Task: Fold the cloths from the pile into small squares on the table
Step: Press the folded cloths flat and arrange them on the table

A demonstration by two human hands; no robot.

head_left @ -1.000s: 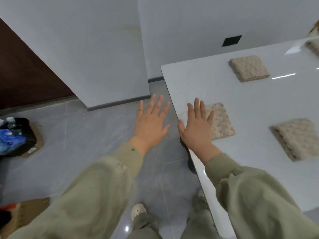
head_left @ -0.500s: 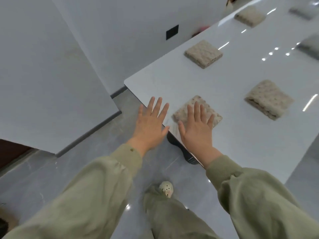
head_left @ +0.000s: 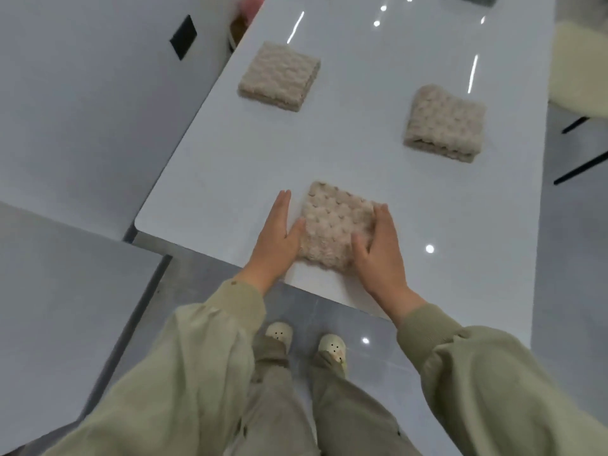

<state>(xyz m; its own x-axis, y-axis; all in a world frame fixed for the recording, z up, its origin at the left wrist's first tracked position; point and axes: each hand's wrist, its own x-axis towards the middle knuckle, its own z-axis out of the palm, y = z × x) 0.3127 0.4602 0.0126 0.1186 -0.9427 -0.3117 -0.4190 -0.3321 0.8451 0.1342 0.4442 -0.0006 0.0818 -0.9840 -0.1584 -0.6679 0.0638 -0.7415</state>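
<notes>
Cloth (head_left: 334, 223) found folded square near front edge of tabletop (head_left: 362, 159), squared between left grip (head_left: 279, 238) and right grip (head_left: 381, 255), both spread flat against its sides. Far-left square (head_left: 279, 77) and far-right square (head_left: 444, 123) judged finished. Pile not seen.

The left arm (head_left: 197, 360) and right arm (head_left: 480, 376) reach toward 12 o'clock. The left grip (head_left: 278, 240) lies flat, fingers straight and together, thumb toward 1 o'clock. The right grip (head_left: 383, 255) likewise, thumb toward 11 o'clock.
</notes>
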